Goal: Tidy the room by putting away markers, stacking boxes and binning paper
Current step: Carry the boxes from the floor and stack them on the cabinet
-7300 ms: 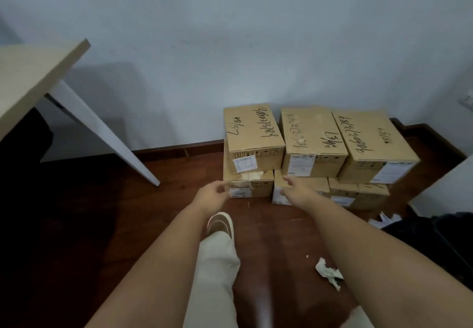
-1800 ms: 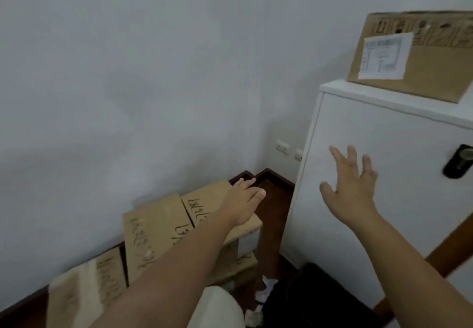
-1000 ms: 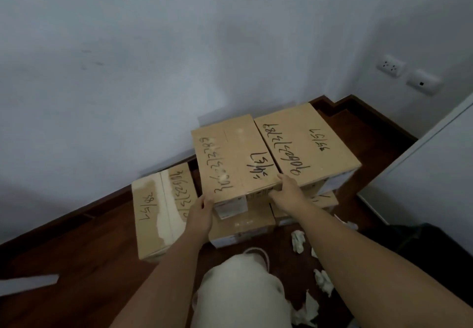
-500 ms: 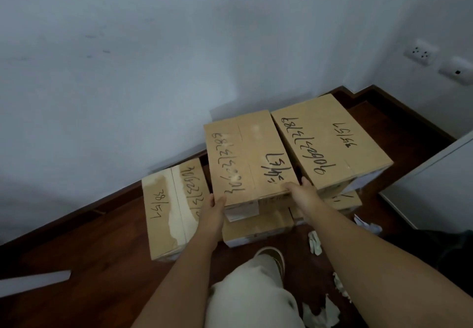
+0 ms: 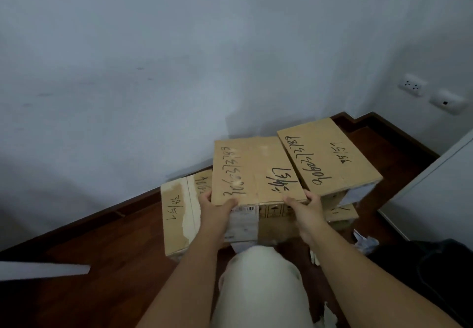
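A brown cardboard box (image 5: pixel 253 169) with black handwriting is the middle one of a row against the white wall. My left hand (image 5: pixel 213 208) grips its near left corner and my right hand (image 5: pixel 305 206) grips its near right corner. It looks raised off the box beneath, which my knee mostly hides. A lower box with torn tape (image 5: pixel 179 212) stands on the floor to its left. Another top box (image 5: pixel 327 156) lies to its right on a lower box (image 5: pixel 340 212). Crumpled paper (image 5: pixel 364 240) lies on the floor at the right.
My knee in pale trousers (image 5: pixel 258 289) fills the lower middle. A white cabinet (image 5: pixel 435 194) stands at the right, with a dark bag (image 5: pixel 435 263) at its foot. A white table leg (image 5: pixel 43 270) ends on the dark wood floor at the left. Wall sockets (image 5: pixel 412 87) sit at the right.
Both hands have tightened on the middle box's near corners and it has come up and toward me. Earlier I turned from the white cabinet back to the boxes.
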### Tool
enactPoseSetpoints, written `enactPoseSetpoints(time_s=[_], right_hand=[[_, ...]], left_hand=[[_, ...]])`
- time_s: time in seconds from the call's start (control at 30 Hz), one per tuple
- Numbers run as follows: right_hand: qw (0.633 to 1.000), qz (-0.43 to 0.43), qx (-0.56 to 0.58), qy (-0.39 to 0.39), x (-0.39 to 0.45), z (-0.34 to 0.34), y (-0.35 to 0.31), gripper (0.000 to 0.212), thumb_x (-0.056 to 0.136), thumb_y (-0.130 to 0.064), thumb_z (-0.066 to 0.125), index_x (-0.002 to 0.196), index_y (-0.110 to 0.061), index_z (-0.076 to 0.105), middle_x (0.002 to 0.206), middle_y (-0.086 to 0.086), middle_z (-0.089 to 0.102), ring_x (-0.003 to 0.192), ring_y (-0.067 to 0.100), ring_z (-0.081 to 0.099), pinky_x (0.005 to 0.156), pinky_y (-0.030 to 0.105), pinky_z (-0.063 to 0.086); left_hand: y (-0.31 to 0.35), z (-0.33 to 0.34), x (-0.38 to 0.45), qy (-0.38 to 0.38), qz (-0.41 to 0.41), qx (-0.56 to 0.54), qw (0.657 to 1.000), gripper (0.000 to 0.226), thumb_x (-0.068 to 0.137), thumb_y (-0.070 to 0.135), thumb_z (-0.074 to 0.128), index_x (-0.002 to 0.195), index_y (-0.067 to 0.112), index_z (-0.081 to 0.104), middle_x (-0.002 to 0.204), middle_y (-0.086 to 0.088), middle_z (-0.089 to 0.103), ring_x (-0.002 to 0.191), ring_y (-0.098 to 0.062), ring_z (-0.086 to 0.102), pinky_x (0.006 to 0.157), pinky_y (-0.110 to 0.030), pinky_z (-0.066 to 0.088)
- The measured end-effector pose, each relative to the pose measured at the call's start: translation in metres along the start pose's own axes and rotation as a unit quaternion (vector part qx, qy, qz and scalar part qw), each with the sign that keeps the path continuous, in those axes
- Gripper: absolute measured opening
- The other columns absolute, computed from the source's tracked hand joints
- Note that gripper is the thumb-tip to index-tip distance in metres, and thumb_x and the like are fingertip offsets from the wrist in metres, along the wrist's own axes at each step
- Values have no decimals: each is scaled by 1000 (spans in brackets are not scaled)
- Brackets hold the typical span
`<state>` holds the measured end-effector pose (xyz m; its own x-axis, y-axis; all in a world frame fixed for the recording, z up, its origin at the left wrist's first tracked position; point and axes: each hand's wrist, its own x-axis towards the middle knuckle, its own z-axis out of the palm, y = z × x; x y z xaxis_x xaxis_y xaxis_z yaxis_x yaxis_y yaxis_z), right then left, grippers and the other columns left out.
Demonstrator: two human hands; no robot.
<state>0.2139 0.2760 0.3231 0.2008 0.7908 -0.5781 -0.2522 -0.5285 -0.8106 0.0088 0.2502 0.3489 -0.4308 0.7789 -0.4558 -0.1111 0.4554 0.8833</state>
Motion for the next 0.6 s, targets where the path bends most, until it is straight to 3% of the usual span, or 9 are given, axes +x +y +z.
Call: enactPoseSetpoints(time_s=[0.07, 0.17, 0.3, 0.47, 0.53, 0.6], right_hand=[[999, -16, 34, 4, -18, -8, -7, 67, 77, -15, 80, 129, -32, 42, 127, 11, 56, 114, 31, 56, 98, 57, 47], [995, -65, 72, -18, -45, -21, -35, 62, 77, -13, 79, 125, -31, 44, 120, 6, 59, 113, 29, 57, 97, 56, 48], [982, -149, 112, -36, -86, -40, -76, 64, 78, -11, 78, 131, -25, 44, 120, 3, 61, 114, 26, 59, 97, 55, 49], [951, -267, 156, -19, -146, -88, -143, 64, 79, -11, 77, 133, -24, 46, 123, 3, 62, 111, 21, 62, 91, 48, 54], [936, -304, 179, -17, -175, -114, -169, 64, 77, -12, 78, 131, -26, 47, 121, 3, 63, 107, 20, 64, 84, 44, 56], [919, -342, 196, -15, -201, -140, -188, 65, 73, -14, 80, 128, -27, 48, 121, 3, 64, 111, 21, 63, 87, 45, 55]], left_hand=[[15, 0, -18, -13, 30, -6, 999, 70, 78, 10, 79, 131, 21, 35, 103, 11, 54, 102, -18, 58, 85, -37, 53], [45, -1, -47, -43, 81, -16, 996, 71, 74, 15, 81, 127, 29, 36, 112, 12, 57, 107, -18, 60, 96, -48, 51], [88, 10, -93, -69, 176, -52, 981, 67, 80, 8, 78, 129, 23, 34, 110, 15, 53, 101, -3, 57, 100, -39, 49], [149, 38, -161, -116, 291, -65, 947, 71, 78, 12, 80, 130, 26, 35, 119, 14, 52, 113, -12, 56, 99, -41, 49], [170, 54, -191, -145, 327, -81, 930, 71, 77, 16, 82, 130, 30, 36, 122, 14, 53, 113, -11, 56, 96, -40, 51], [185, 69, -218, -169, 358, -103, 913, 72, 76, 15, 82, 128, 34, 37, 124, 14, 54, 111, -7, 57, 91, -35, 53]])
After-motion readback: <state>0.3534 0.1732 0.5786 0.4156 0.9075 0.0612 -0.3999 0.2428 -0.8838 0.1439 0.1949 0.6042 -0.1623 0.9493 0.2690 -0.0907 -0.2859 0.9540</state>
